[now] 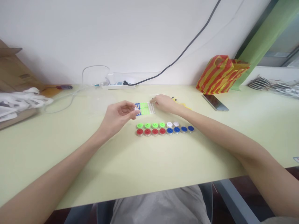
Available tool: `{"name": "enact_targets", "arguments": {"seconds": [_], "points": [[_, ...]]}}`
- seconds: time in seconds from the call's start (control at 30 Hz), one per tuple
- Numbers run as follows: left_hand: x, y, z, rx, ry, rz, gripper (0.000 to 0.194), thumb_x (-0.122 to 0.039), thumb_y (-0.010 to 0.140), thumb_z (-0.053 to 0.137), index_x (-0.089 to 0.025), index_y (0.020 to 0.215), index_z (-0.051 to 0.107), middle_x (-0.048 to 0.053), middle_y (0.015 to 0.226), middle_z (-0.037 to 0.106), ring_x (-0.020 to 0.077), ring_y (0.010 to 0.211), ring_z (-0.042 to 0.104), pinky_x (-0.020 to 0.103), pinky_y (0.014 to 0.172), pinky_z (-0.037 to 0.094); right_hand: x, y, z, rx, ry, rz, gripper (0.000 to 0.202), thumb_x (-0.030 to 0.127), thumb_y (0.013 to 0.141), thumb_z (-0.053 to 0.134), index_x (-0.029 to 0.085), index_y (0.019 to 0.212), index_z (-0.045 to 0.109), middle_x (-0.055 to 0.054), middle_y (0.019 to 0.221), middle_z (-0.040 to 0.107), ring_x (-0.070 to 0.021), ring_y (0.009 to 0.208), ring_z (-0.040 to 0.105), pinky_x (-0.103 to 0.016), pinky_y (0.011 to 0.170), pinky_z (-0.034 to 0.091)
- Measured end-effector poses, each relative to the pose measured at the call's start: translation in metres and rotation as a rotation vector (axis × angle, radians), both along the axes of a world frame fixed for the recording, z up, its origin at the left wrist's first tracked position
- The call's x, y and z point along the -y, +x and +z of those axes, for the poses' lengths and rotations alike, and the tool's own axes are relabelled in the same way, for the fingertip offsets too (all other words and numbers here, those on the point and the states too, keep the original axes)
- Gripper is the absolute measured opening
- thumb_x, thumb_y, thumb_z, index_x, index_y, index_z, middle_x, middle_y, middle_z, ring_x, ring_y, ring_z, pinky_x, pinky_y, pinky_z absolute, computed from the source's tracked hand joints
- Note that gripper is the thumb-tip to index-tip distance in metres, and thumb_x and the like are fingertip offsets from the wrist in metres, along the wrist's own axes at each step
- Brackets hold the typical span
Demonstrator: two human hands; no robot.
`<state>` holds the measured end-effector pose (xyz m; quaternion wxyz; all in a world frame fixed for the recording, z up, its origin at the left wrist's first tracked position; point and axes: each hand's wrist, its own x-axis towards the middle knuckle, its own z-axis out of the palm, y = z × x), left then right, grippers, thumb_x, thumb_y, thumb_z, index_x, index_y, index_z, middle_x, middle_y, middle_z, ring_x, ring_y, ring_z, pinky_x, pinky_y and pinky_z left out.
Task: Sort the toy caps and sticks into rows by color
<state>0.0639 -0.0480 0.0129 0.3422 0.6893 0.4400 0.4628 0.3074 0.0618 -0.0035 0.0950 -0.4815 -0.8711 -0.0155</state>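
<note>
My left hand is raised over the table with thumb and fingers pinched on a small white piece, whose exact kind is too small to make out. Just right of it lies a row of thin plastic sticks: blue sticks, light green sticks and white sticks. The fingers of my right hand are curled down at the top of the white sticks; what they grip is hidden. Nearer to me stand two rows of round capped discs: green discs, white discs, red discs and blue discs.
Small yellow pieces lie behind my right wrist. A phone and a striped bag are at the right. A power strip sits by the wall; white straps and a cardboard box are at the left.
</note>
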Motion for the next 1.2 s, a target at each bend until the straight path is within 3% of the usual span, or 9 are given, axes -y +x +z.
{"name": "enact_targets", "arguments": {"seconds": [0.2,0.6,1.03,1.2], "points": [[0.000,0.000,0.000,-0.024,0.009,0.008,0.031,-0.048,0.077,0.083,-0.022,0.091,0.072,0.006,0.091,0.074,0.0202,0.074,0.072,0.035,0.075,0.061,-0.008,0.002,0.001,-0.009,0.011,-0.097,0.044,0.011,0.090,0.050,0.017,0.125,0.077,-0.016,0.130,0.073,-0.0301,0.118,0.067,-0.035,0.096,0.049],[0.000,0.000,0.000,-0.013,0.004,0.011,0.030,-0.047,0.077,0.084,-0.022,0.091,0.072,0.006,0.093,0.074,0.0193,0.073,0.071,0.034,0.075,0.061,-0.003,0.000,0.000,0.002,0.002,-0.083,0.041,0.014,0.090,0.052,0.020,0.119,0.081,-0.016,0.123,0.076,-0.0306,0.110,0.071,-0.033,0.085,0.050],[0.000,0.000,0.000,-0.004,0.003,-0.001,0.027,-0.043,0.078,0.084,-0.022,0.091,0.073,0.005,0.090,0.073,0.0189,0.072,0.071,0.034,0.072,0.060,-0.006,0.001,-0.003,0.006,0.003,-0.099,0.041,0.012,0.091,0.051,0.017,0.119,0.079,-0.017,0.124,0.075,-0.0313,0.112,0.070,-0.035,0.089,0.050],[0.000,0.000,0.000,-0.001,0.002,0.003,0.028,-0.044,0.077,0.084,-0.022,0.089,0.072,0.005,0.090,0.073,0.0183,0.071,0.070,0.033,0.073,0.061,-0.008,0.004,0.008,-0.040,0.036,-0.091,0.042,0.010,0.090,0.049,0.015,0.121,0.078,-0.016,0.125,0.075,-0.0299,0.115,0.067,-0.035,0.093,0.048]]}}
